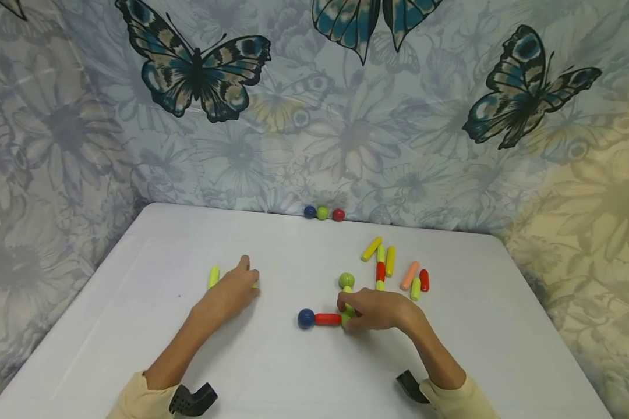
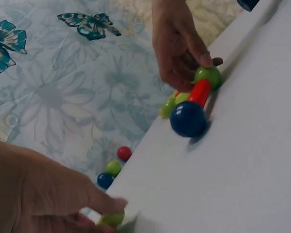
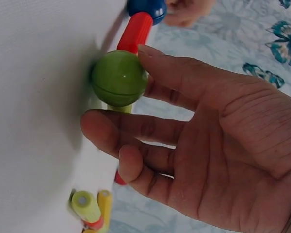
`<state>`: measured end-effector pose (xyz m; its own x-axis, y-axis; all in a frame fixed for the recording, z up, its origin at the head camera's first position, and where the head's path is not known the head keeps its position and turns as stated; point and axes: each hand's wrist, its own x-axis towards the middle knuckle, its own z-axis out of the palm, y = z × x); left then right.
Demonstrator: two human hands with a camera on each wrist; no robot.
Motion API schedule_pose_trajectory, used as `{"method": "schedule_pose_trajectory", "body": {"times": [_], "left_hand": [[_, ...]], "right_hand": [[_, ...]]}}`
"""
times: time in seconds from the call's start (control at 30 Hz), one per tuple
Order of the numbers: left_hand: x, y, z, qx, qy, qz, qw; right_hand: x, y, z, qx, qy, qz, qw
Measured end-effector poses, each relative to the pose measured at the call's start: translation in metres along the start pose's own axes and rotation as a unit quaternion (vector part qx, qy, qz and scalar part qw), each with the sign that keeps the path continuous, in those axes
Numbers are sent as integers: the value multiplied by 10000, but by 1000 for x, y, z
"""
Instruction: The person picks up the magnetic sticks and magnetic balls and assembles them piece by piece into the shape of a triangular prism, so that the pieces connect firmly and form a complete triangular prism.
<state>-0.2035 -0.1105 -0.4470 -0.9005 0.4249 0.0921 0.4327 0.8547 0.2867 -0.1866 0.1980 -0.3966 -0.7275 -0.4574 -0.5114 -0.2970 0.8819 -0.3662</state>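
Observation:
My right hand holds the green ball at the corner of a small joined shape, thumb on one side and fingers on the other. From that ball a red rod runs left to a blue ball. A yellow-green rod, partly hidden by the fingers, leads away to another green ball. On the left, my left hand pinches a small yellow-green piece, mostly covered by the thumb and fingers. A yellow-green rod lies just beside that hand.
Blue, green and red balls sit along the far edge of the white table. Right of the shape lie several loose rods, among them yellow, peach and red. Butterfly-patterned cloth hangs behind.

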Motion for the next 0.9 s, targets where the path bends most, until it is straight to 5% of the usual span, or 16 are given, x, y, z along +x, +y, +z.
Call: {"method": "schedule_pose_trajectory", "body": {"times": [0.1,0.2,0.3,0.63,0.9], "left_hand": [[8,17,11,-1203,-217,348,9919],[12,32,25,-1694,-162,956,9808],[12,42,38,-1937,-75,1233,9733],[11,48,50,-2483,-125,829,9650],[12,50,57,-2918,140,696,9539]], "right_hand": [[1,0,0,-85,34,19,10000],[3,1,0,-166,71,-5,9998],[5,3,0,-217,99,-111,9997],[6,12,-6,180,-35,-105,9998],[4,16,-7,191,-10,-729,9972]]}}
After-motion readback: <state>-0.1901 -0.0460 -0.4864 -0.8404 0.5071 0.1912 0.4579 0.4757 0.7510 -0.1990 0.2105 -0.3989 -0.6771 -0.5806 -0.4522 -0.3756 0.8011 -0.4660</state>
